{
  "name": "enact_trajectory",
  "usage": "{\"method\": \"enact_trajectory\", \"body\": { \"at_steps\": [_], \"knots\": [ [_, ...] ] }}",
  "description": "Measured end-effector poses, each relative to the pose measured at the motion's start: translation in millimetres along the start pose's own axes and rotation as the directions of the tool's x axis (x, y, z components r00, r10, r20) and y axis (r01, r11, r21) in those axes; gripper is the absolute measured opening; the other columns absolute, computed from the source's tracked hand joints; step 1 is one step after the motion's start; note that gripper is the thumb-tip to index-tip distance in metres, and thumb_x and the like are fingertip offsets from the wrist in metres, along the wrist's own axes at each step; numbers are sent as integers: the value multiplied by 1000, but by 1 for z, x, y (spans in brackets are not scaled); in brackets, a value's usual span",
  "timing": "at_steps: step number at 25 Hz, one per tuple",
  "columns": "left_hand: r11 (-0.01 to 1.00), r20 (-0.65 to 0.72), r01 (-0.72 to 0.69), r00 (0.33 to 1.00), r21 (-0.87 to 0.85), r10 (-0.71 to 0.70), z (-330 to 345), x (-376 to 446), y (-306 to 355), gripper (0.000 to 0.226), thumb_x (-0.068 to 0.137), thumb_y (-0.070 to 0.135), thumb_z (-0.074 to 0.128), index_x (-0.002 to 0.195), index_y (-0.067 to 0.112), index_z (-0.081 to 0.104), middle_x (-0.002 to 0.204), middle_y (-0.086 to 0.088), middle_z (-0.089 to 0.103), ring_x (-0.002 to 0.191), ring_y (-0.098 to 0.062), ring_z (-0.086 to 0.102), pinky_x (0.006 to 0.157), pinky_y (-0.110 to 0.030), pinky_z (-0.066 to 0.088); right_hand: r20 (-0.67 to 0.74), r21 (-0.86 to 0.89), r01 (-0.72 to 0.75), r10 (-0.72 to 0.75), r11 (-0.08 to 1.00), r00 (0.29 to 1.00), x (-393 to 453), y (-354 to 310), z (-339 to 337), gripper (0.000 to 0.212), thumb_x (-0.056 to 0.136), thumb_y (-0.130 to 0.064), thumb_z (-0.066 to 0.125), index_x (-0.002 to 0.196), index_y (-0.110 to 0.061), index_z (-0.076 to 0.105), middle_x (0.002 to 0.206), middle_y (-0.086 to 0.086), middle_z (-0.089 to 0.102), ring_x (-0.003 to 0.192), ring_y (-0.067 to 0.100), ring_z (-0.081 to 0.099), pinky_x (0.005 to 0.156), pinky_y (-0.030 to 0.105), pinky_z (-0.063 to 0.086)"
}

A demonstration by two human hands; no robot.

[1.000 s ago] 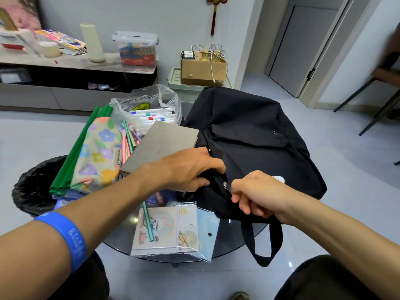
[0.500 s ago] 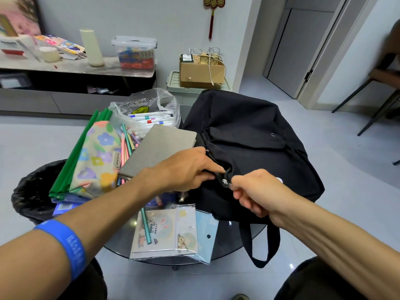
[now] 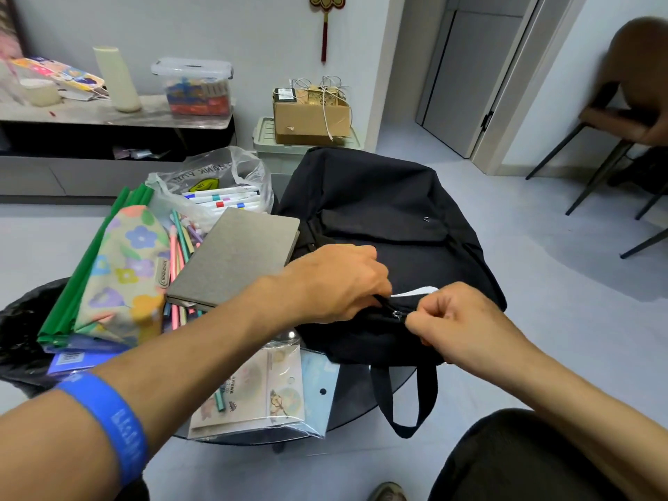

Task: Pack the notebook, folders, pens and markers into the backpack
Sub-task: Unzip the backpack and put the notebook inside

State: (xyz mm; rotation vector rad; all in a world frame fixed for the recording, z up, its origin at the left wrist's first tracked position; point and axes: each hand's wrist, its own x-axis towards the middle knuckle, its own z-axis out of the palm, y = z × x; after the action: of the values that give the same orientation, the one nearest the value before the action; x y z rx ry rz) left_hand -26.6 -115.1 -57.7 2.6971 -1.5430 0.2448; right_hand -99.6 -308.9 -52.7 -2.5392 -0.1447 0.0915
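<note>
A black backpack (image 3: 383, 211) of soft matte fabric lies slumped and flat on a round dark glass table (image 3: 365, 403), its looped carry strap (image 3: 405, 399) hanging over the near rim. Just beside the backpack, on its left, a grey notebook (image 3: 235, 258) with a coarse, felt-like cover rests tilted on a heap of thin pastel pens (image 3: 180, 244), its far corner touching the backpack. Further left of the backpack lies a puffy floral pencil pouch (image 3: 123, 273) over glossy green folders (image 3: 90, 254), and behind the notebook a crinkled clear plastic bag (image 3: 213, 179) holds white-barrelled markers (image 3: 227, 198) with coloured bands. In front of the backpack's left corner sit flat sticker sheets in shiny cellophane sleeves (image 3: 253, 392). The left hand (image 3: 339, 280), a blue rubber wristband (image 3: 108, 421) on its forearm, reaches across the notebook with the palm down and fingers curled, gripping a fold of the backpack's fabric at the zip line. The right hand (image 3: 459, 323) is drawn into a loose fist, its thumb and forefinger pinching a small metal zipper pull (image 3: 397, 314) on the near edge of the backpack, knuckles raised and wrist bent back toward the body. A sliver of white (image 3: 415, 291) shows between the hands.
</note>
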Motion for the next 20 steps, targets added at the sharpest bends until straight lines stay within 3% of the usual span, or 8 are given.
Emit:
{"method": "enact_trajectory", "body": {
  "at_steps": [2,3,6,9,14,17,20],
  "knots": [
    [995,27,90,996,-31,-90,-1,-11,-6,23,99,30,47,109,23,66,105,4,65,99,-20,53,82,-42,48,-109,-210,34,-58,977,992,-3,12,-15,32,70,-33,56,58,-7,43,43,-4,33,42,10,29,45,26,28],
    [989,8,133,991,-63,-132,0,-19,-10,22,98,30,48,106,22,67,101,4,65,97,-21,55,81,-42,47,-142,-234,26,-61,972,988,-6,20,-24,32,70,-33,57,57,-8,41,42,-4,32,42,11,28,44,26,28],
    [985,-87,168,983,36,-164,-3,-19,1,20,89,37,51,93,21,62,91,2,65,89,-26,60,77,-40,44,-91,-126,72,-84,989,992,-10,36,-37,30,72,-24,58,57,-6,40,44,-4,31,43,9,27,45,23,25],
    [985,-95,170,981,34,-166,4,25,37,29,91,46,49,103,20,54,98,-1,64,89,-29,60,69,-37,38,-22,-27,116,-117,993,993,-7,39,-39,27,73,-19,59,55,-7,42,45,-3,35,44,8,29,46,29,27],
    [968,-69,245,966,-48,-248,21,48,37,24,104,37,30,87,21,38,89,-1,63,77,-33,58,59,-36,36,-199,-353,0,-75,935,977,1,48,-58,32,73,-27,63,53,-11,43,43,-1,33,47,15,31,47,30,30],
    [976,-158,200,965,-85,-212,24,41,40,24,104,36,33,86,21,41,81,1,59,72,-30,57,55,-34,35,-153,-332,25,-80,943,985,7,47,-64,35,71,-30,62,52,-11,39,44,-1,31,46,14,29,47,29,27],
    [970,-266,218,934,-106,-239,21,35,31,24,102,36,37,82,23,37,71,7,43,67,-28,55,52,-37,39,-180,-315,-34,-24,948,983,1,67,-80,36,68,-39,56,56,-10,40,43,-2,29,43,14,27,43,25,24]
  ]
}}
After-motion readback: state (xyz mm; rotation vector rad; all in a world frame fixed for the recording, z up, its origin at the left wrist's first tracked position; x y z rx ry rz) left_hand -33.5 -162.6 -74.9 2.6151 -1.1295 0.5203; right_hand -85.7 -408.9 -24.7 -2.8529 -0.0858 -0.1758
